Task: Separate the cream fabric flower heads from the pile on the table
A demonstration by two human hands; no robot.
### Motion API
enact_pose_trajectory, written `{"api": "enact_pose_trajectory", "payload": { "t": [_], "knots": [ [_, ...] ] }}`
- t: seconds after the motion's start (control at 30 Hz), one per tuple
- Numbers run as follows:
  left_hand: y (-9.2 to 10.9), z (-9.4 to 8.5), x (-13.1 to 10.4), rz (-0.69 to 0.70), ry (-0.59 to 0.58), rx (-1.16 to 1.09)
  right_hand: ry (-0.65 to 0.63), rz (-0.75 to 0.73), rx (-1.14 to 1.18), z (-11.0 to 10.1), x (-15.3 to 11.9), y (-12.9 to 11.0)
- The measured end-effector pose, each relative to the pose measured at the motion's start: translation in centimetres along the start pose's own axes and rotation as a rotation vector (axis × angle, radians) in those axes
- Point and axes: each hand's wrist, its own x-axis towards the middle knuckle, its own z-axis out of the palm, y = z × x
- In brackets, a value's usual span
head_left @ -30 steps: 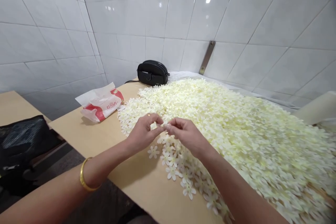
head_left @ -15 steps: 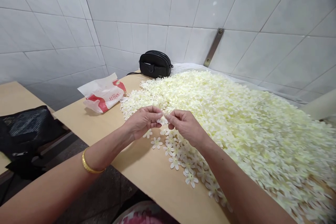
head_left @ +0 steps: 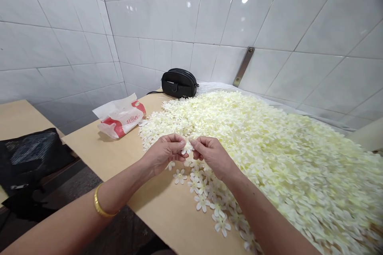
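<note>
Between my two hands is a small white artificial flower (head_left: pixel 187 146) with a pale yellow middle. My left hand (head_left: pixel 167 152) pinches it from the left between thumb and fingers. From the right, my right hand (head_left: pixel 209 152) grips its other side with thumb and forefinger, partly hiding the flower. Under and beyond the hands spreads a large heap of similar artificial flowers (head_left: pixel 269 151). A few loose ones, such as a single flower (head_left: pixel 180 176), lie flat on the tan tabletop (head_left: pixel 167 215) below my hands.
A white and red paper bag (head_left: pixel 121 117) lies at the table's left side. Behind it, a black purse (head_left: pixel 178 83) stands by the tiled wall (head_left: pixel 149 20). A metal bracket (head_left: pixel 243 66) is fixed there. A black mesh bag (head_left: pixel 32 159) rests at far left, across a gap.
The view has tilted up slightly, so everything sits lower in the picture. Both hands keep their pinch on the flower, with hardly any movement.
</note>
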Motion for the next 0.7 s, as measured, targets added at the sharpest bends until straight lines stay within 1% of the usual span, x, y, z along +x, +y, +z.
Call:
{"api": "enact_pose_trajectory", "payload": {
  "t": [0.1,0.2,0.27,0.37,0.43,0.5,0.6,0.67,0.7],
  "knots": [
    [0.0,-0.3,0.1,0.043,0.054,0.043,0.007,0.02,-0.019,-0.2,-0.1,0.0],
    [0.0,-1.0,-0.1,0.114,0.111,0.123,0.033,0.035,-0.139,-0.3,-0.3,-0.1],
    [-0.1,-1.5,-0.2,0.153,0.129,0.195,0.044,-0.004,-0.298,-0.4,-0.5,-0.2],
    [-0.8,-1.8,-0.4,0.195,0.117,0.313,0.045,-0.116,-0.648,-0.2,-0.9,-0.4],
    [-1.4,-1.5,-0.5,0.224,0.087,0.391,0.029,-0.174,-0.862,-0.1,-1.2,-0.4],
    [-1.9,-0.9,-0.7,0.249,0.05,0.468,0.006,-0.201,-1.002,0.1,-1.4,-0.5],
    [-2.2,-0.1,-1.0,0.289,0.009,0.578,-0.021,-0.213,-1.091,0.0,-1.4,-0.6],
    [-1.8,-0.3,-1.0,0.363,0.034,0.7,-0.015,-0.234,-1.091,-0.1,-1.2,-0.8],
    [-1.4,-0.8,-1.0,0.424,0.076,0.817,-0.007,-0.249,-1.082,-0.2,-0.9,-0.9]
  ]
}}
